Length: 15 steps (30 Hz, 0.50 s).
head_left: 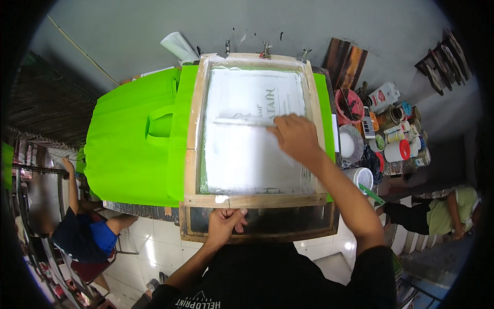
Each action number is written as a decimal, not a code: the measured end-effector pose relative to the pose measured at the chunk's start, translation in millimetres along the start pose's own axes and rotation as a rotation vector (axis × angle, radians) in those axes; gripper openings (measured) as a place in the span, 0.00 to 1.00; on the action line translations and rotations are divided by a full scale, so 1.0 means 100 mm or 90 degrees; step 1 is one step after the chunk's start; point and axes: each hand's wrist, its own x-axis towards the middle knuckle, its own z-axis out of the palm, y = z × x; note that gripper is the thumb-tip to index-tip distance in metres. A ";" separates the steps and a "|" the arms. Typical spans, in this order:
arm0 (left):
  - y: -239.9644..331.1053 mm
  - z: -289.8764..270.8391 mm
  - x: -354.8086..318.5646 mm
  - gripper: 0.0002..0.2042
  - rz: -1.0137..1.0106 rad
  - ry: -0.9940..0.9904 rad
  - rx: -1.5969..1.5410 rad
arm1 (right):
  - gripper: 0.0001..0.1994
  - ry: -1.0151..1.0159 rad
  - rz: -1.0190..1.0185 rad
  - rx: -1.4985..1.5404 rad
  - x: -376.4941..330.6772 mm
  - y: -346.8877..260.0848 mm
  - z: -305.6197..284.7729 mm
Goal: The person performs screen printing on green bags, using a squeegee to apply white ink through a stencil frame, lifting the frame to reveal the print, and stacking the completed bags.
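My right hand [298, 136] is closed on one end of a squeegee [242, 122], a pale, motion-blurred strip lying across the mesh. The mesh belongs to a wooden screen printing frame [257, 202], with white ink over much of it and dark lettering in its upper part. At the frame's near bar, my left hand [225, 225] has its fingers curled against the edge; its fingertips are partly hidden. Bright green fabric shows beneath the frame on both sides. Left of it lies a stack of green cloth bags [134, 139] with a cut-out handle.
Metal clamps [265, 50] stand along the frame's far edge. To the right are a pink bowl [350, 105], a white tub [360, 177] and several ink pots [397, 150]. One person [90, 232] sits at the left; another [437, 213] is at the far right.
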 end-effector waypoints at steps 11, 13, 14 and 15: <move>0.30 -0.12 -0.15 0.19 -0.201 -0.162 -0.313 | 0.26 -0.248 0.227 0.163 1.46 1.20 0.09; 0.46 -0.22 -0.01 0.18 -0.167 -0.292 -0.168 | 0.27 -0.217 0.216 0.130 1.51 1.29 0.15; 0.70 -0.16 0.13 0.17 -0.104 -0.288 -0.046 | 0.27 -0.240 0.218 0.108 1.52 1.31 0.16; 0.95 -0.09 0.33 0.16 -0.039 -0.284 0.078 | 0.28 -0.260 0.222 0.085 1.52 1.33 0.17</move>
